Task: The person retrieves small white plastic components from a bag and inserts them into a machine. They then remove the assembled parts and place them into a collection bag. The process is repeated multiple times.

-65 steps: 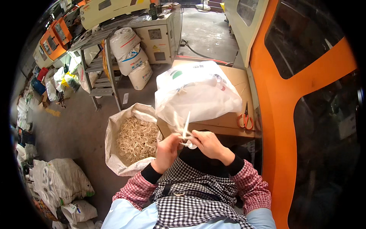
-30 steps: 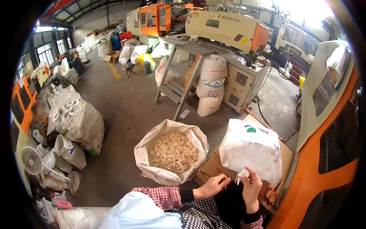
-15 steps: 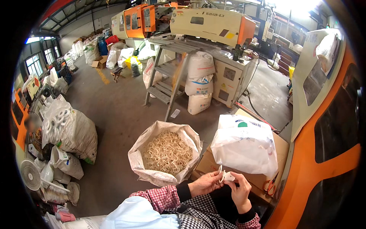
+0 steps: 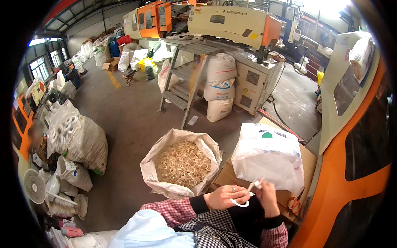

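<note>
Over my lap, my left hand (image 4: 226,197) is closed around a white curved plastic hook (image 4: 240,203), whose bent end shows below the fingers. My right hand (image 4: 268,197) pinches a small white plastic piece (image 4: 258,184) at the upper end of that hook; motion blurs it, and I cannot tell whether the two are joined. An open woven sack (image 4: 151,175) stands just beyond my left hand, holding a heap of cream curved plastic pieces (image 4: 182,163). Beyond my right hand, a full white plastic bag (image 4: 266,159) rests on a cardboard box (image 4: 309,165).
Orange-handled scissors (image 4: 294,203) lie on the cardboard to the right. An orange machine panel (image 4: 331,186) closes off the right side. Ahead are metal steps (image 4: 178,97) and stacked filled sacks (image 4: 219,89). Bulging bags (image 4: 89,140) and a white fan (image 4: 34,186) stand at left.
My right hand has turned and shifted slightly right and up with the small white piece. The hook's curved end now shows below my left hand's fingers instead of above them.
</note>
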Demonstrator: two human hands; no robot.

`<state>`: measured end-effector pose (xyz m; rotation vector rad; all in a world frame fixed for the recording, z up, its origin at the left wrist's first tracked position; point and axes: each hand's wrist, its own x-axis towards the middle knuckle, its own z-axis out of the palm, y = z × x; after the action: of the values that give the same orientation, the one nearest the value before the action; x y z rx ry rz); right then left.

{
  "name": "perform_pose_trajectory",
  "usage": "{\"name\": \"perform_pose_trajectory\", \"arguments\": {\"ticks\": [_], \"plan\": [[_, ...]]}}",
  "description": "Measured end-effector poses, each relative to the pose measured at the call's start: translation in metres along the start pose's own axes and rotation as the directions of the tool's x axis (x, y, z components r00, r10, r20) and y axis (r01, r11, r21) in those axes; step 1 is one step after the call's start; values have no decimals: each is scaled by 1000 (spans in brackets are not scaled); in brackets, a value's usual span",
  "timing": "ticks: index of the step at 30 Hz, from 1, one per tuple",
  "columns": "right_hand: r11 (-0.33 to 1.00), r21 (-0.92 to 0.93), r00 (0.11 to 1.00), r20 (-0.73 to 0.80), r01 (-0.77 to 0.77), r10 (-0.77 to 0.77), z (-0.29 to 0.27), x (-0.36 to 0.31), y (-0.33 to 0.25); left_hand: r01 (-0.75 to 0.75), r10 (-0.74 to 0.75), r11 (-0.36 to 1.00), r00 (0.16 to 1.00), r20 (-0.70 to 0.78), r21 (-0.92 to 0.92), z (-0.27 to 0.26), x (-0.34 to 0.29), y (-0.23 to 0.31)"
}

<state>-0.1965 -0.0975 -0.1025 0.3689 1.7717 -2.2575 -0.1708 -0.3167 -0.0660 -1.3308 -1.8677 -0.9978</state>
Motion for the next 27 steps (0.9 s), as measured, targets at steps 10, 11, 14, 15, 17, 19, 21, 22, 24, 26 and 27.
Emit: {"name": "perform_pose_trajectory", "arguments": {"ticks": [10,11,14,15,17,19,21,22,24,26,27], "plan": [[258,-653,618,408,712,-672,45,-26,-47,645,-893,258,444,78,-719,26,-9,-26],[123,-596,500,522,793,-691,49,-38,-43,634,-897,189,422,132,-750,27,-9,-21],[-33,-586,451,658,810,-604,42,-53,-36,586,-888,9,377,263,-810,26,-10,-9],[-36,-607,469,648,794,-600,45,-59,-39,608,-871,3,391,296,-794,28,-15,-9],[-44,-650,503,627,759,-594,50,-73,-45,651,-834,-5,416,362,-759,28,-24,-10],[-146,-632,467,690,761,-552,48,-78,-48,622,-800,-251,299,521,-742,16,-10,-2],[-272,-611,451,759,744,-470,52,-87,-53,490,-684,-556,188,705,-671,15,-6,-2],[-320,-586,424,785,744,-451,53,-89,-49,512,-633,-586,195,749,-628,12,-5,1],[-328,-558,409,808,763,-424,57,-95,-53,546,-581,-553,288,761,-629,14,-15,1],[-196,-574,443,770,795,-459,56,-95,-52,597,-559,-505,323,763,-623,14,-20,0],[-130,-594,475,740,794,-477,52,-92,-49,606,-618,-427,346,706,-671,16,-20,3]]}}
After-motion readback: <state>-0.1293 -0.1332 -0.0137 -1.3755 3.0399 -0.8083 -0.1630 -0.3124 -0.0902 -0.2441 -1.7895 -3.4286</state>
